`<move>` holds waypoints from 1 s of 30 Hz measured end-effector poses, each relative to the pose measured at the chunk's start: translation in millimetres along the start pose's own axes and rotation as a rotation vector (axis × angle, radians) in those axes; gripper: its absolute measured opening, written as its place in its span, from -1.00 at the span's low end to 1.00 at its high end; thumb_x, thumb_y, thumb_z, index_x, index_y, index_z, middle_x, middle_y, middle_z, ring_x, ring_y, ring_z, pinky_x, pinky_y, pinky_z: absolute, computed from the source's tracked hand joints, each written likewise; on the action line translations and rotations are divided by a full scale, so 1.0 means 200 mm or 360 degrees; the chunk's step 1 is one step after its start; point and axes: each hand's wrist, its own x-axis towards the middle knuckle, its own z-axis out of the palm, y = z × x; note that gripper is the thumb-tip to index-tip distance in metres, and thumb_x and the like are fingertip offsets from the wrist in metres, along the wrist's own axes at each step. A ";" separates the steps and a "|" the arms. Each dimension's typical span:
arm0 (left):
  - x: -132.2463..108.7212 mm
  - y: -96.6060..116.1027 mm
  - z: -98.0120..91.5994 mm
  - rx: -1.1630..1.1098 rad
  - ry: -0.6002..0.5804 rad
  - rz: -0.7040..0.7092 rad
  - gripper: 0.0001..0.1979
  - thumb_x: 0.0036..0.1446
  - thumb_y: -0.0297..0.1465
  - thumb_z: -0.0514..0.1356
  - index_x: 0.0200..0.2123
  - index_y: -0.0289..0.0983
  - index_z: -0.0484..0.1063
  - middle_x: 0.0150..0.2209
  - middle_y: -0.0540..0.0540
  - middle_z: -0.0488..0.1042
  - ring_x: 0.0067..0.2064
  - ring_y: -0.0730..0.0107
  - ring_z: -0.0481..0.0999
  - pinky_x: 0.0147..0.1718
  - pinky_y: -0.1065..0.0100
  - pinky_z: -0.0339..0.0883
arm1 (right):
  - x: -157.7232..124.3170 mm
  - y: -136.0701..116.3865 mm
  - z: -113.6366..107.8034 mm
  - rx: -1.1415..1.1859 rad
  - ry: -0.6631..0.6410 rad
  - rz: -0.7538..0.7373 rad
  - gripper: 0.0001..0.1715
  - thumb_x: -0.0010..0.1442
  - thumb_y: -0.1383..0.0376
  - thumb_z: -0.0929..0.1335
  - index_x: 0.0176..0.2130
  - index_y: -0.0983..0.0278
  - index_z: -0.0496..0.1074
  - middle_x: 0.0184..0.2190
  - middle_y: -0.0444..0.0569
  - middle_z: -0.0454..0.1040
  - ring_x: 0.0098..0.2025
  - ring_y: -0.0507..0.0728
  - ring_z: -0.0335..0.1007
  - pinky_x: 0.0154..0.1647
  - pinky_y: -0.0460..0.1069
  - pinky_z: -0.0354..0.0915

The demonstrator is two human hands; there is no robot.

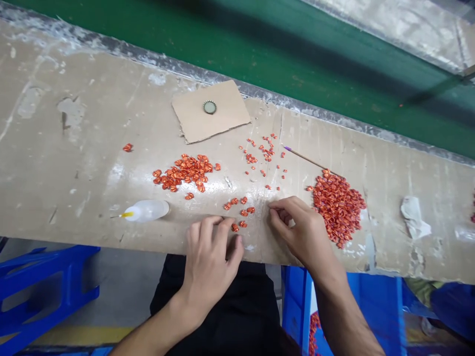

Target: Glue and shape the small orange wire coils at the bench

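My left hand (211,257) rests at the near edge of the worn bench (74,163), fingers curled, with fingertips pinching beside a small orange coil (235,227). A few more loose coils (241,205) lie just beyond it. My right hand (300,227) is to the right, fingers curled together in a pinch at about the bench surface; what it holds is too small to make out. A large heap of orange coils (338,203) lies right beside it. Another pile (185,172) sits farther left, and scattered smaller bits (261,153) lie beyond.
A small squeeze bottle with a yellow tip (144,210) lies on its side at the left. A cardboard piece (211,117) carries a bottle cap (210,107). A thin stick (306,159) points at the heap. A green belt (260,49) runs behind. Blue crates (44,287) stand below.
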 end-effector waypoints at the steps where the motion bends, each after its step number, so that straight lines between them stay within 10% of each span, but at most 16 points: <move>1: 0.00 0.00 0.00 -0.0018 -0.0001 0.0000 -0.73 0.43 -0.42 0.33 0.15 -0.18 0.53 0.01 -0.20 0.57 0.01 -0.03 0.50 -0.06 -0.02 0.46 | -0.02 0.00 -0.01 0.0044 -0.0015 0.0013 -0.85 0.50 0.38 0.42 -0.05 0.23 0.64 -0.23 -0.06 0.61 -0.29 0.10 0.56 -0.20 0.01 0.45; 23: -0.02 0.09 0.03 -0.0121 -0.0139 0.0046 -0.88 0.41 -0.45 0.36 -0.06 -0.17 0.52 -0.12 -0.07 0.62 -0.06 0.07 0.47 -0.06 0.02 0.31 | -0.01 -0.09 0.03 -0.0440 -0.0107 0.0353 -0.76 0.25 0.42 0.46 -0.38 0.19 0.38 -0.46 -0.16 0.46 -0.44 0.08 0.37 -0.34 -0.01 0.21; 30: -0.03 0.12 0.05 -0.0111 -0.0205 0.0094 -0.92 0.43 -0.41 0.35 -0.06 -0.15 0.54 -0.15 -0.08 0.62 -0.07 0.06 0.53 -0.14 -0.01 0.31 | -0.09 -0.05 -0.02 -0.0115 -0.0103 0.0281 -0.81 0.35 0.34 0.48 -0.04 0.18 0.51 -0.31 -0.14 0.55 -0.39 0.08 0.49 -0.32 -0.02 0.38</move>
